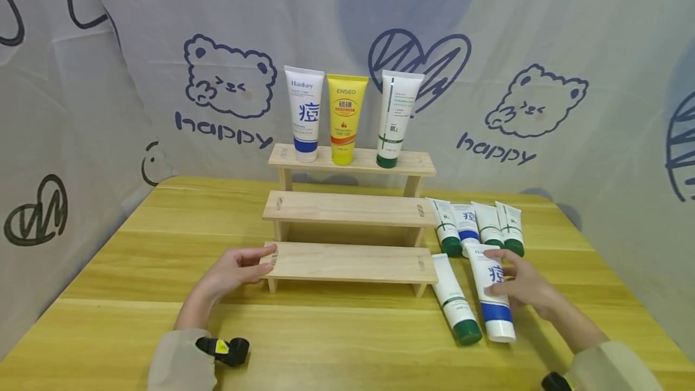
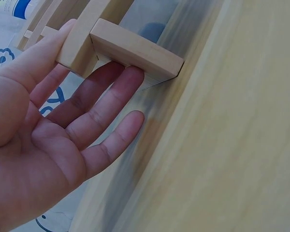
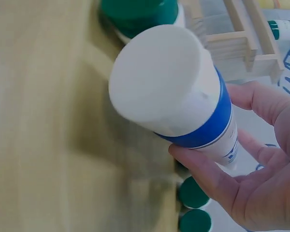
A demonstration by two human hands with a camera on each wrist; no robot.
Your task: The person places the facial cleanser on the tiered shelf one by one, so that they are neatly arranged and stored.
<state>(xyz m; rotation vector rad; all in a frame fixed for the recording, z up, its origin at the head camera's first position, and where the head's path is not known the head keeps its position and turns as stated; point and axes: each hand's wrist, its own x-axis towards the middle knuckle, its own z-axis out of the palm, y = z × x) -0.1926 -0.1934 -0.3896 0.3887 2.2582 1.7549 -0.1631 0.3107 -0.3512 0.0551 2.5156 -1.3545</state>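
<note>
A wooden three-step stand [image 1: 347,262] has its lowest board held at the left end by my left hand [image 1: 234,271]. In the left wrist view, the thumb of my left hand [image 2: 72,116] lies along the board while two fingertips touch the leg [image 2: 135,48] below it. My right hand [image 1: 523,282] grips a white tube with a blue band [image 1: 491,294], its white cap tilted toward me. The right wrist view shows the tube [image 3: 198,121] between the thumb and fingers of my right hand [image 3: 266,169]. A green-capped white tube [image 1: 455,300] lies just left of it.
On the top board stand a blue-and-white tube [image 1: 306,113], a yellow tube [image 1: 345,119] and a green-capped tube [image 1: 398,119]. Several more tubes [image 1: 487,224] lie right of the stand on the wooden table [image 1: 136,318]. A patterned cloth [image 1: 326,5] hangs behind.
</note>
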